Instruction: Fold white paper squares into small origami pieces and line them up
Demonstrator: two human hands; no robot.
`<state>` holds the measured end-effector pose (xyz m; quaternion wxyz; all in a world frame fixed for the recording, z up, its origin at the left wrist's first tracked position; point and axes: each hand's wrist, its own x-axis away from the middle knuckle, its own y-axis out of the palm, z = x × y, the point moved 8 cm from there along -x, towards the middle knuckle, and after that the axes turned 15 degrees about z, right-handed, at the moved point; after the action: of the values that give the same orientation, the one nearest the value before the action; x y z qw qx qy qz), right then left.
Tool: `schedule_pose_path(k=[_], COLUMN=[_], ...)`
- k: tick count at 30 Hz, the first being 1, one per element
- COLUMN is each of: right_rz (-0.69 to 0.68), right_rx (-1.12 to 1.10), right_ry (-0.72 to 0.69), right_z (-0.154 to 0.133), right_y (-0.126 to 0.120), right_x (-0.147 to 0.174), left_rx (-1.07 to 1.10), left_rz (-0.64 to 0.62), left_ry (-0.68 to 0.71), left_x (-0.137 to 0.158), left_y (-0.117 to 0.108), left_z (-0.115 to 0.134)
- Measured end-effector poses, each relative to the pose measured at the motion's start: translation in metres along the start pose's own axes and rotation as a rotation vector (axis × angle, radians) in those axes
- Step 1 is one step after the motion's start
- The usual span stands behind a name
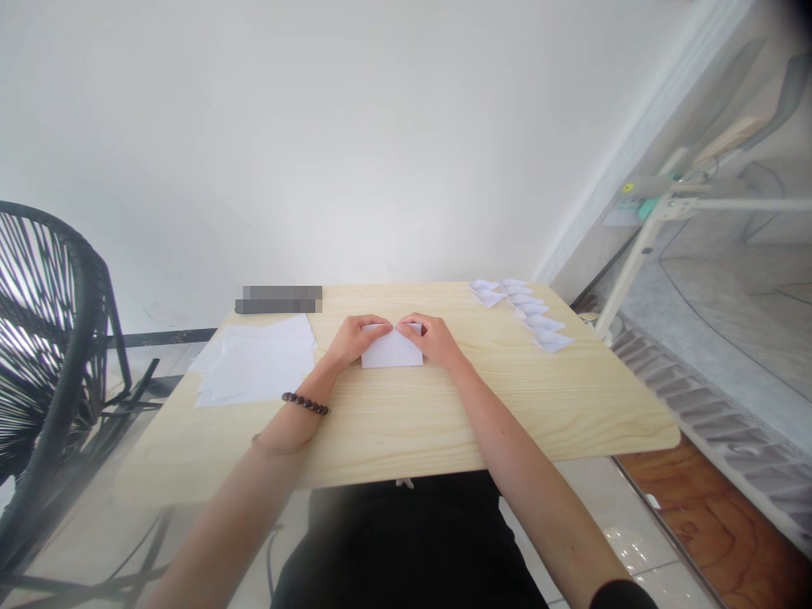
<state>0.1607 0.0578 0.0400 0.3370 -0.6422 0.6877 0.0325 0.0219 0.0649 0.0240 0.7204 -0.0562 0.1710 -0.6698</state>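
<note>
A small folded sheet of white paper [392,351] is in front of me at the middle of the table, its near edge straight and facing me. My left hand [360,337] grips its upper left part, thumb on the front and fingers behind. On the upper right, my right hand [430,335] pinches the same sheet in a like way. The two thumbs nearly meet at the top edge. Both hands hide the sheet's upper corners and far side. A dark beaded bracelet [306,403] circles my left wrist.
Loose white sheets [254,364] lie in a pile on the left of the wooden table [393,431]. Several folded paper boats [551,340] stand in rows at the back right. A blurred-out dark object [279,299] lies behind the pile. A black woven chair [82,279] stands left.
</note>
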Motion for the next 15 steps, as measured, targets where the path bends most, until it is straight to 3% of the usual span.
schedule_pose_path(k=[15], right_rz=[-0.062], right_rx=[0.052], right_ry=[-0.024], right_z=[0.0010], right_y=[-0.0009], right_x=[-0.0013], left_rx=[0.049], left_rz=[-0.013], left_ry=[-0.004], left_x=[0.0003], left_y=[0.0025], left_z=[0.0009])
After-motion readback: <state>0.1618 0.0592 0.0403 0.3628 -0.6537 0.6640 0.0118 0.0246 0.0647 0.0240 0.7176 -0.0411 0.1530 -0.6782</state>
